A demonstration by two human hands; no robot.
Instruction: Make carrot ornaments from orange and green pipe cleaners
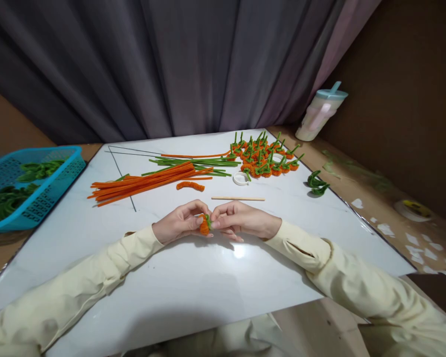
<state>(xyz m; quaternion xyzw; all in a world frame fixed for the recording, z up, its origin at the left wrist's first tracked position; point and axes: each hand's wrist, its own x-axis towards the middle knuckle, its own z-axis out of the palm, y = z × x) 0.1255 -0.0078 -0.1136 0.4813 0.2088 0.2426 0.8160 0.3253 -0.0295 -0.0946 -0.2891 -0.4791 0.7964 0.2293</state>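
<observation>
Between thumb and fingers, my left hand (184, 221) grips a small pipe-cleaner pumpkin (204, 227), orange below with green at its top. My right hand (241, 219) pinches the green pipe-cleaner piece (209, 221) on that pumpkin, its thumb and forefinger closed. Both hands meet just above the white table near its middle. Beyond them lie a wooden stick (238, 199), a short coiled orange piece (190, 186) and a roll of white tape (241, 178).
Orange pipe cleaners (144, 184) and green pipe cleaners (196, 162) lie at the back. Several finished pumpkins (260, 156) cluster back right, near curled green leaves (315, 183). A blue basket (22, 218) stands left, a lidded cup (319, 114) far right, paper scraps (386, 229) along the right.
</observation>
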